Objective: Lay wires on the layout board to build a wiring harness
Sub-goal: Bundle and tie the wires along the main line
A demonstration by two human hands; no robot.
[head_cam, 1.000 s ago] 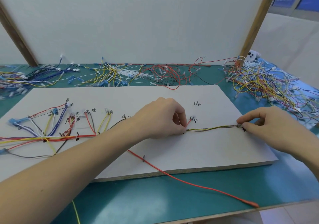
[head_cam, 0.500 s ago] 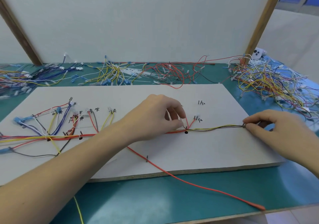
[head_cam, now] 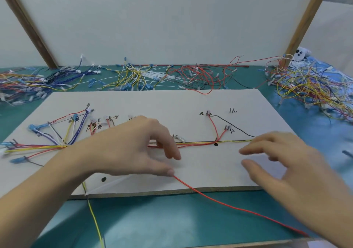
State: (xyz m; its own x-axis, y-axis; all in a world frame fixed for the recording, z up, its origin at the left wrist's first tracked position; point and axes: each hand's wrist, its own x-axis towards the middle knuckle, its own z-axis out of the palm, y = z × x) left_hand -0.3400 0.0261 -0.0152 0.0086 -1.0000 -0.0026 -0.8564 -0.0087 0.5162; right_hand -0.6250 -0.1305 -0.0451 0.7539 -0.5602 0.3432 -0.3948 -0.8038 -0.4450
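The white layout board point(head_cam: 191, 102) lies flat on the green table. A trunk of yellow, red and dark wires point(head_cam: 200, 143) runs along its middle, fanning into blue, white and yellow branches point(head_cam: 63, 133) at the left. My left hand point(head_cam: 129, 148) hovers over the board's centre with relaxed fingers, and its thumb tip touches a loose red wire point(head_cam: 229, 206) that trails off the near edge. My right hand point(head_cam: 286, 163), blurred, is spread open above the board's right part and holds nothing. A black wire point(head_cam: 235, 126) slants down to the trunk's right end.
Piles of loose wires lie behind the board: blue ones point(head_cam: 38, 83) at the left, yellow and white point(head_cam: 135, 77) in the middle, red point(head_cam: 198, 77) beside them, a mixed heap point(head_cam: 309, 87) at the right. A yellow wire point(head_cam: 93, 217) hangs over the near edge.
Both hands have let go of the trunk wires and drawn back toward the near edge. The left thumb now sits at the loose red wire.
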